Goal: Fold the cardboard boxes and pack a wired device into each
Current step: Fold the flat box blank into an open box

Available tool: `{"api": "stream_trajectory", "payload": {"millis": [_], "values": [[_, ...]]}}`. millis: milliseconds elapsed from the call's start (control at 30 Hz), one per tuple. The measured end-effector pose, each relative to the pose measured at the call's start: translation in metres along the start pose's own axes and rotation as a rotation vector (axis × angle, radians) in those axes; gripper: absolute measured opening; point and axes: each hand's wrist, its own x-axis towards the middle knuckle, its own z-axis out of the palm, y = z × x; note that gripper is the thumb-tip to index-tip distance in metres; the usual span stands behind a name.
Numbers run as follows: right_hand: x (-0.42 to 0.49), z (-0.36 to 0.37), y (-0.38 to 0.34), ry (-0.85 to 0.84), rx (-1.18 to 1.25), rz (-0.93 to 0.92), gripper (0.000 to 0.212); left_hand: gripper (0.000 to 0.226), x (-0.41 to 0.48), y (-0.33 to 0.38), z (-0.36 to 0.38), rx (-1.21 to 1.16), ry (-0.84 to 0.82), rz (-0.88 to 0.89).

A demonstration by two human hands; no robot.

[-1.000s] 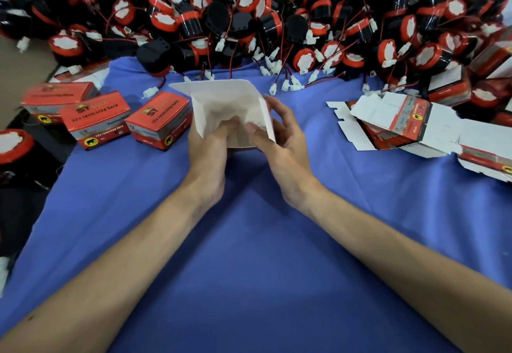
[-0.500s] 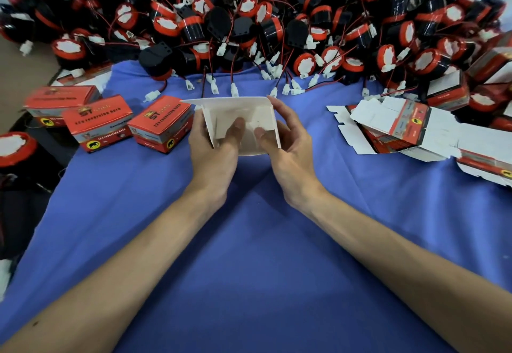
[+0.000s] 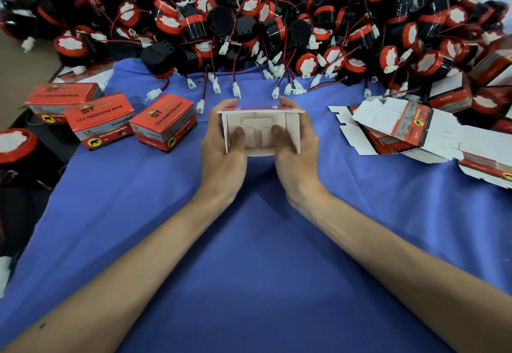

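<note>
Both hands hold one cardboard box point(image 3: 260, 120) above the middle of the blue cloth. Its white inside faces me, with the bottom flaps folded in; a thin red edge shows along its top. My left hand point(image 3: 223, 150) grips its left side with the thumb pressed on the flaps. My right hand point(image 3: 297, 150) grips the right side, its thumb also on the flaps. A large heap of black and red wired devices point(image 3: 249, 26) with white plugs fills the far side of the table. A stack of flat unfolded boxes point(image 3: 399, 128) lies at the right.
Three closed red boxes point(image 3: 163, 120) stand in a row at the left on the blue cloth point(image 3: 249, 255). Loose white plugs on red and black wires point(image 3: 235, 88) trail onto the cloth just beyond the held box. The table's left edge drops off to dark floor.
The box has been squared up from a loose, open sheet shape into a rectangular form, its upper flap lowered. Both thumbs have moved onto the inner bottom flaps.
</note>
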Motion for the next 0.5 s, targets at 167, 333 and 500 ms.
{"api": "stream_trajectory", "payload": {"millis": [167, 333, 500], "values": [[0.001, -0.001, 0.004, -0.013, -0.053, 0.037, 0.039, 0.029, 0.0, -0.003, 0.0, 0.054, 0.079, 0.104], [0.0, -0.001, -0.001, -0.039, -0.072, 0.113, 0.043, 0.03, 0.002, -0.003, -0.001, 0.026, 0.046, -0.022], [0.0, 0.0, -0.007, -0.062, -0.065, 0.213, 0.042, 0.023, 0.004, 0.001, -0.003, 0.018, 0.019, -0.093]]}}
